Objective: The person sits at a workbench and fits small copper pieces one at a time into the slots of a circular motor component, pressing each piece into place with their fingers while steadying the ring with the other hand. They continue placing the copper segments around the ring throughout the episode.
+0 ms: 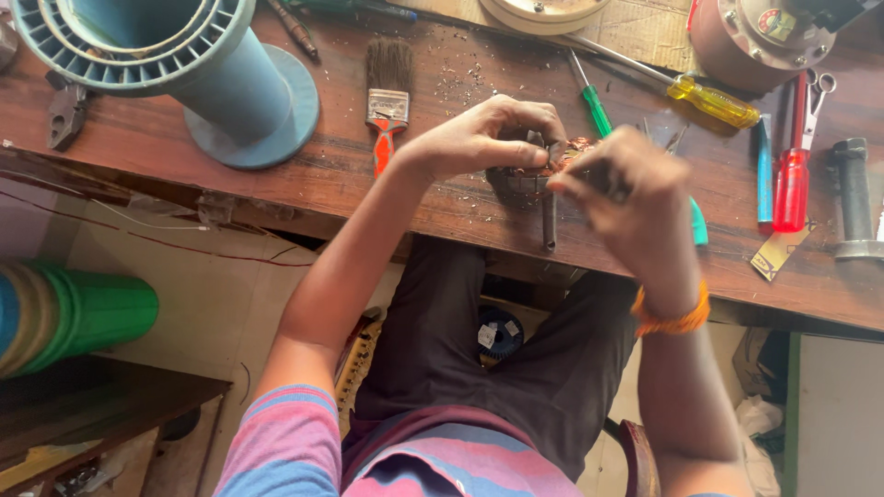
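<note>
On the wooden workbench (276, 184), a big blue plastic spool (175, 64) stands at the far left corner, with a red-handled paintbrush (387, 101) lying to its right. Near the front edge at the middle, the left hand (479, 138) curls over a small motor armature with copper winding (562, 156), fingers bent and clamped on it. The right hand (631, 193), blurred, pinches something thin at the winding; what it is I cannot tell. The copper appears already on the core, so the work looks well along, though the hands hide most of it. Farther right lie a yellow-handled screwdriver (714, 101) and a red-handled screwdriver (792, 184).
</note>
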